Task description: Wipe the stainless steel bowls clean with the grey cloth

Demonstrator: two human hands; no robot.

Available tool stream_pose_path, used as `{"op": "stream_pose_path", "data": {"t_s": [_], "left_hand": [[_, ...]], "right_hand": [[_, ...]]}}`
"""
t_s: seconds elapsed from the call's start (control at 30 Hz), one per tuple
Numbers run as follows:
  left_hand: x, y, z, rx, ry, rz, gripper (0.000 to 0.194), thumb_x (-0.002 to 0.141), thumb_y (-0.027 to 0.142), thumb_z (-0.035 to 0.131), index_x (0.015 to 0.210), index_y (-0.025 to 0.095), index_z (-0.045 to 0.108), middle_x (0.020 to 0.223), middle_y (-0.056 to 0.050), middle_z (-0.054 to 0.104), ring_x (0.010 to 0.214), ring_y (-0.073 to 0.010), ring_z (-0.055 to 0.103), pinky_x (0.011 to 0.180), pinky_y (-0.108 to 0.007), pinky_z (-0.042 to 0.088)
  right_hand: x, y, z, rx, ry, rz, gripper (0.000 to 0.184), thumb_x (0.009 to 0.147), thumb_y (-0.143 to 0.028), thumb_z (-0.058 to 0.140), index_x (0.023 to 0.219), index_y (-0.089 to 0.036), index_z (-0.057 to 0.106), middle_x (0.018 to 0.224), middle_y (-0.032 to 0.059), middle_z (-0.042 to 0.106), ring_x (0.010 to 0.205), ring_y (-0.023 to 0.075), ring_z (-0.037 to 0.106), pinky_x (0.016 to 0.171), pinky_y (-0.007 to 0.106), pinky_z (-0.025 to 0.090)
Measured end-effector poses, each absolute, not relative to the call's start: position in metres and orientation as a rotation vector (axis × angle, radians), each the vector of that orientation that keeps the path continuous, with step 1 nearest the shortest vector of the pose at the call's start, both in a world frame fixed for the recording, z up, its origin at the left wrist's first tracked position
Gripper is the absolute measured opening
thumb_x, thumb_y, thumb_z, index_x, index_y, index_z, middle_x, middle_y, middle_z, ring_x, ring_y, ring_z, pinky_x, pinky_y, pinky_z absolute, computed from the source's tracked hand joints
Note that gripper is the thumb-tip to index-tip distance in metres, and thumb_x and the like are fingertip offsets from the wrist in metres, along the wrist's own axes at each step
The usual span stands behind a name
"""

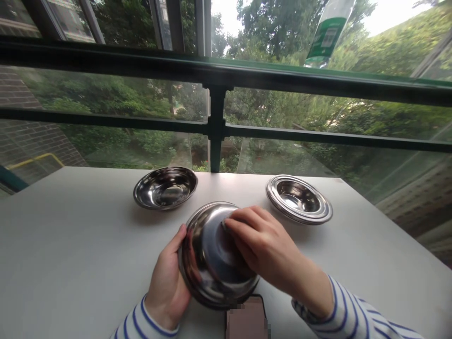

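My left hand (169, 282) grips a shiny steel bowl (199, 240) by its left rim, thumb on the near side and the other fingers hidden underneath. The bowl is tilted, with its outer base turned up towards me. My right hand (264, 247) lies over that base with bent fingers pressed together. A small dark bit shows at its fingertips, too blurred to name. Beyond the held bowl, a wide steel bowl (169, 190) rests upright at the left. At the right sit stacked steel bowls (300, 200) with broad rims, close beyond my right hand.
A phone (247, 318) lies on the white table (88, 254) below the held bowl, its lower part blurred out. Along the table's far edge runs a dark green railing (141, 63) with glass panels. A clear bottle with a green label (326, 37) stands on the top rail.
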State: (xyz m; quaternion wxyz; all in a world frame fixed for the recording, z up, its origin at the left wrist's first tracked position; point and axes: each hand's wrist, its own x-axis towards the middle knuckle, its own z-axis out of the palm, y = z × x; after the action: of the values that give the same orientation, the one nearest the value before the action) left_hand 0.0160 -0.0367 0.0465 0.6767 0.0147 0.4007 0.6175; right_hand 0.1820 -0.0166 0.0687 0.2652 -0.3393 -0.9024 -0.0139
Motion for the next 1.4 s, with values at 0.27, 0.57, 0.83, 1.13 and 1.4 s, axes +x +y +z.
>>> {"op": "stream_pose_path", "data": {"t_s": [0.27, 0.57, 0.83, 1.13, 1.4], "left_hand": [[0.017, -0.037, 0.045, 0.06, 0.862, 1.395, 0.028, 0.087, 0.019, 0.043, 0.081, 0.009, 0.069, 0.075, -0.01, 0.073, 0.072, -0.0207, 0.069, 0.074, -0.035, 0.055], [0.018, -0.038, 0.046, 0.069, 0.852, 1.406, 0.026, 0.086, 0.018, 0.045, 0.082, 0.009, 0.069, 0.076, -0.011, 0.073, 0.075, -0.0218, 0.069, 0.076, -0.036, 0.055], [0.011, -0.034, 0.044, 0.043, 0.868, 1.456, 0.025, 0.086, 0.017, 0.046, 0.078, 0.01, 0.068, 0.076, -0.01, 0.073, 0.078, -0.0227, 0.069, 0.078, -0.038, 0.054], [0.012, -0.036, 0.049, 0.068, 0.848, 1.448, 0.027, 0.087, 0.019, 0.045, 0.081, 0.009, 0.069, 0.077, -0.011, 0.073, 0.079, -0.0232, 0.069, 0.078, -0.037, 0.054], [0.012, -0.036, 0.047, 0.063, 0.866, 1.434, 0.027, 0.086, 0.019, 0.045, 0.079, 0.009, 0.07, 0.069, -0.011, 0.072, 0.081, -0.0246, 0.068, 0.08, -0.038, 0.053]], "right_hand": [[0.179, -0.019, 0.067, -0.926, -2.439, -0.047, 0.022, 0.087, -0.015, 0.047, 0.107, -0.014, 0.058, 0.102, 0.0103, 0.059, 0.091, 0.0214, 0.05, 0.077, 0.036, 0.045], [0.18, -0.016, 0.065, -0.936, -2.422, -0.045, 0.022, 0.086, -0.014, 0.048, 0.106, -0.015, 0.058, 0.102, 0.0106, 0.059, 0.09, 0.0215, 0.051, 0.077, 0.036, 0.046], [0.179, -0.025, 0.07, -0.747, -2.612, 0.128, 0.022, 0.086, -0.017, 0.05, 0.105, -0.018, 0.058, 0.099, 0.0089, 0.059, 0.089, 0.0193, 0.051, 0.076, 0.033, 0.045], [0.18, -0.026, 0.07, -0.74, -2.599, 0.075, 0.021, 0.086, -0.018, 0.049, 0.106, -0.017, 0.057, 0.102, 0.0093, 0.059, 0.092, 0.0199, 0.051, 0.078, 0.034, 0.044], [0.181, -0.028, 0.072, -0.753, -2.612, 0.056, 0.02, 0.087, -0.019, 0.049, 0.105, -0.017, 0.057, 0.1, 0.0094, 0.06, 0.091, 0.0202, 0.051, 0.077, 0.034, 0.044]]}}
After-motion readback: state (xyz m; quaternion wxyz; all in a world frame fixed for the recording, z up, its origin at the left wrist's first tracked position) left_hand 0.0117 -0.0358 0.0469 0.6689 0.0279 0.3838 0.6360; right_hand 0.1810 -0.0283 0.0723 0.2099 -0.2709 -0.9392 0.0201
